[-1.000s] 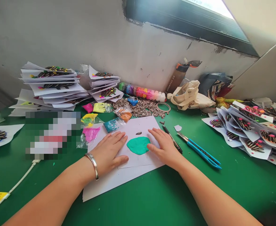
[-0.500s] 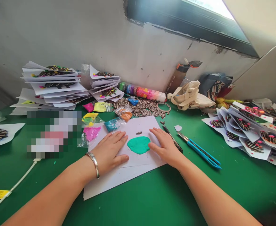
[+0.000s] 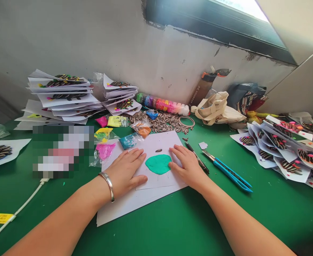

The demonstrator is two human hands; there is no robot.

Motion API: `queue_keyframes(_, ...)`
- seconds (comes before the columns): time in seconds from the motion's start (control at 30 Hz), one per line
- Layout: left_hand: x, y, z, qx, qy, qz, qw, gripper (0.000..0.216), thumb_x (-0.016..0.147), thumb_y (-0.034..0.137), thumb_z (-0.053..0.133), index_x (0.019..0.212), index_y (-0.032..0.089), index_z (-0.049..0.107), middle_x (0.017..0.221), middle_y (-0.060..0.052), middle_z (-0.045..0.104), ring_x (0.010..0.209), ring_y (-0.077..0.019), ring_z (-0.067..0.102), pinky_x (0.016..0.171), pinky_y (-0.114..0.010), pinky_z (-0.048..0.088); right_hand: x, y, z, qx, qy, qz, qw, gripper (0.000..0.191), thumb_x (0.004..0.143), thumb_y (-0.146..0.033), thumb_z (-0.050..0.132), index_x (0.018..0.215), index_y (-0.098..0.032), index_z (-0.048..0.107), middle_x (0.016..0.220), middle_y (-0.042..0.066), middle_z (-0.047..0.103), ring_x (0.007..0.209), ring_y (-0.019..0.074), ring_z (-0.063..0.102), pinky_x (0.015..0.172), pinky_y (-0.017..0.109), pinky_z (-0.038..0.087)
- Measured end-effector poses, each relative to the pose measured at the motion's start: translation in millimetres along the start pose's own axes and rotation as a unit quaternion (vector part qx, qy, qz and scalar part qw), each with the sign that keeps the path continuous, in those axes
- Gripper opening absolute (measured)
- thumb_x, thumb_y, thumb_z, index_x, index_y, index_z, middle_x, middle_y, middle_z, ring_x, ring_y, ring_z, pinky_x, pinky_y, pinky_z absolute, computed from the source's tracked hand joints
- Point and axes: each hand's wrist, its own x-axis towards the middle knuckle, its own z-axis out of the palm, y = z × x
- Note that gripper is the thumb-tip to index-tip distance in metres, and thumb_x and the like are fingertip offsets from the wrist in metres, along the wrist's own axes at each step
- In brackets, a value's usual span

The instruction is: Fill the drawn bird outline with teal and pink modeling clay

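White paper [image 3: 113, 209] lies on the green table, with a smaller sheet on top. Flattened on it is an oval of teal modelling clay [image 3: 158, 164], with short pencil lines showing below its edge. One sunflower seed [image 3: 158, 150] sits just above the clay. My left hand [image 3: 128, 169] rests flat on the paper left of the clay, fingers spread, a silver bangle on the wrist. My right hand [image 3: 185, 163] lies open at the paper's right side, its thumb at the clay's right edge. Neither hand holds anything.
A pen [image 3: 196, 154] and a blue utility knife [image 3: 228, 174] lie to the right. Behind are bagged clays [image 3: 105, 151], a heap of sunflower seeds [image 3: 169, 122] and a cloth bag [image 3: 215, 108]. Stacks of seed-decorated papers [image 3: 62, 96] stand left, more [image 3: 276, 145] right.
The whole view has shifted slightly, so everything sits a little further right. Both hands stay flat on the paper, and the clay and seed keep their places.
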Motion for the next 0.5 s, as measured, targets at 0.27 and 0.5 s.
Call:
queue_keyframes(0.27, -0.1, -1.0, 2.6, -0.004, 0.011, 0.005, 1.0, 0.067, 0.086, 0.056, 0.046, 0.141, 0.02, 0.036, 0.149, -0.01, 0.033, 0.137, -0.0287, 0.027, 0.113, -0.045, 0.019, -9.9, -31.2, -10.9, 0.022, 0.002, -0.02, 1.0, 0.067, 0.08, -0.056, 0.055, 0.138, -0.027, 0.041, 0.147, 0.009, 0.035, 0.136, 0.0318, 0.026, 0.109, 0.054, 0.022)
queue_keyframes(0.5, 2.3, 6.9, -9.4, 0.004, -0.042, -0.016, 0.999, 0.068, 0.086, 0.052, 0.048, 0.142, 0.015, 0.035, 0.15, -0.012, 0.03, 0.138, -0.0294, 0.024, 0.112, -0.047, 0.021, -2.2, -38.4, -1.5, 0.02, -0.029, -0.021, 0.999, 0.06, 0.08, -0.049, 0.058, 0.135, -0.029, 0.045, 0.145, 0.007, 0.037, 0.135, 0.0295, 0.028, 0.109, 0.056, 0.018)
